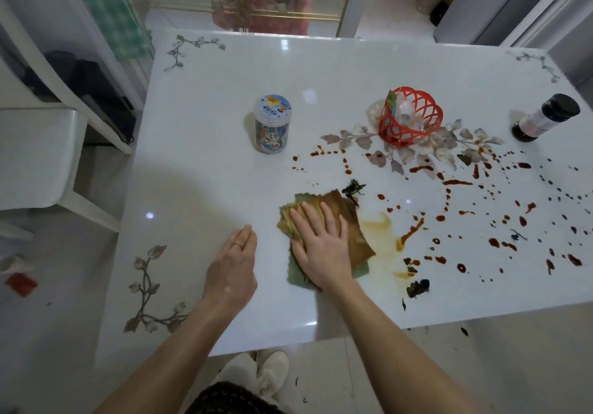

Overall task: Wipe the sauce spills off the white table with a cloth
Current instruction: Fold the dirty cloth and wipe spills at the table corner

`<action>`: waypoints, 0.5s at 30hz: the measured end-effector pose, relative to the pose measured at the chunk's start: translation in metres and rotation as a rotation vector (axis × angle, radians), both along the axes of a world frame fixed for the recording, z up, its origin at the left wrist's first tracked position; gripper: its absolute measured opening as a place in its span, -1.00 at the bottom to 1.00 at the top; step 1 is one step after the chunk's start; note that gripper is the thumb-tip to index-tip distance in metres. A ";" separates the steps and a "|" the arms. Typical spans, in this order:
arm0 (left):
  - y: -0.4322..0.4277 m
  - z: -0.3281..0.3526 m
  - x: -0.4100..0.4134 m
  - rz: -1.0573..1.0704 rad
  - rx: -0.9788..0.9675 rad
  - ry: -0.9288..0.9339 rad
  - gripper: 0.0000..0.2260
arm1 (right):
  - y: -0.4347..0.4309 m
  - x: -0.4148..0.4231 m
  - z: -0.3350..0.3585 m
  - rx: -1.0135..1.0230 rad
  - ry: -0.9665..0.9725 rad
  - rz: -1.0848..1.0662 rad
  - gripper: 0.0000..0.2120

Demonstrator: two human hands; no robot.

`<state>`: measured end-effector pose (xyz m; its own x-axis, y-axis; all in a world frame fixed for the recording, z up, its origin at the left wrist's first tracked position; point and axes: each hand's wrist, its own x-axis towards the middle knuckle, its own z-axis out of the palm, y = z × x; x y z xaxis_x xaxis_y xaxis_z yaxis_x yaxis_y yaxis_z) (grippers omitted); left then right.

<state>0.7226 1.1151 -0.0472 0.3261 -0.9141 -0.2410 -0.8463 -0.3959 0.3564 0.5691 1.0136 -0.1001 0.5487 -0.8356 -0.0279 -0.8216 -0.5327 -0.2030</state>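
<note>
Right now the right hand lies flat on the cloth, fingers straight and spread, pressing it to the table near the front edge; it grips nothing. The left hand rests just beside the cloth on bare tabletop, fingers straight and together, holding nothing. We note the cloth is folded, green underneath, its top soaked brown. A pale orange smear lies just right of it. The bulk of the spills, red-brown drops and streaks, spreads from there to the right edge and up toward the basket and bottle. Risks, as we judge them: a saturated cloth will likely thin the sauce out rather than lift it, as the smear suggests, so an unturned fold may carry stain onto clean surface. Dark leafy scraps sit at the cloth's far corner, with more near the front edge; a broad sweep could drag them through wet sauce or push them onto the floor, where bits already lie. A flat palm with no grip may slide over the cloth on the glossy top and bunch it. Strokes far right come near the bottle and the light basket; a knock could tip either. The jar stands well apart, left.
</note>
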 end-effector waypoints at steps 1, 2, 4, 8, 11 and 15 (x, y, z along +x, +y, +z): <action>0.000 0.000 0.002 -0.005 -0.001 0.002 -0.42 | -0.011 -0.001 0.000 0.019 0.025 -0.020 -0.43; -0.001 0.000 0.004 -0.010 0.001 0.010 -0.42 | -0.018 -0.004 0.000 0.031 0.040 -0.058 -0.42; -0.001 0.000 0.006 -0.010 0.014 0.020 -0.43 | -0.017 -0.008 -0.002 0.031 0.034 -0.166 -0.42; -0.004 -0.003 0.007 0.000 0.010 0.037 -0.45 | 0.017 0.011 0.001 0.016 0.031 -0.243 -0.39; -0.005 -0.003 0.008 -0.007 0.001 0.026 -0.47 | 0.022 0.027 -0.003 -0.006 0.035 -0.062 -0.39; -0.010 -0.004 0.014 -0.002 -0.034 0.020 -0.54 | -0.023 0.036 -0.004 0.012 0.068 -0.023 -0.42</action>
<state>0.7361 1.1052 -0.0510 0.3199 -0.9225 -0.2159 -0.8397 -0.3816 0.3864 0.6047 0.9902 -0.1042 0.5257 -0.8474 -0.0749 -0.8458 -0.5112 -0.1526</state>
